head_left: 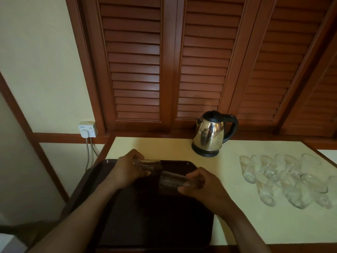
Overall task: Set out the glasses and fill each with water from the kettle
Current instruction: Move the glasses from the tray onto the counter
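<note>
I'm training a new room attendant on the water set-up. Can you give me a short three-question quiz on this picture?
1. True or false: the kettle stands on the dark tray.
2. What do the left hand and right hand hold? A) a glass each B) one glass between them C) nothing
3. Fill in: the spare glasses on the table lie ____.

Key:
1. False; it stands on the table behind the tray.
2. A: left-hand glass, right-hand glass.
3. On their sides.

Silver-and-black kettle [211, 134], dark brown tray [164, 225], cream table [255, 225].
</note>
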